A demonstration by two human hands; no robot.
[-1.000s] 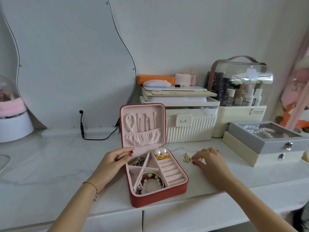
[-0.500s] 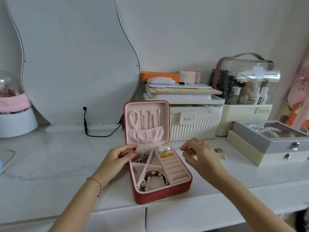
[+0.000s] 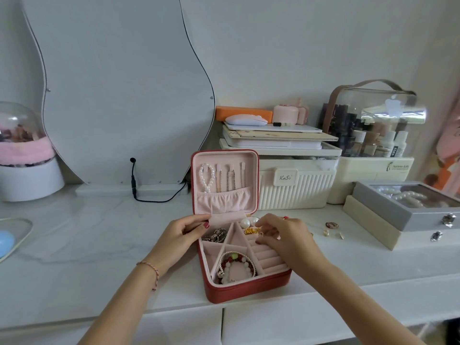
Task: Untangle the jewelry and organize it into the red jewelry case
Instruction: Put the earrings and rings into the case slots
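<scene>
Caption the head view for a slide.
Left hand steadies the open red jewelry case while right hand reaches over its ring rolls.

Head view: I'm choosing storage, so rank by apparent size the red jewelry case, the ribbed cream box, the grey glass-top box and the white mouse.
1. Ribbed cream box
2. Red jewelry case, open and nearer the camera, so this order is unsure
3. Grey glass-top box, cut off by the frame edge
4. White mouse

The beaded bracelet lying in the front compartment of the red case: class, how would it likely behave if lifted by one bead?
The beaded bracelet would probably sag and hang, since it is separate round beads on a string. It looks light, being small beside the left hand. The smooth beads may be slippery.
</scene>
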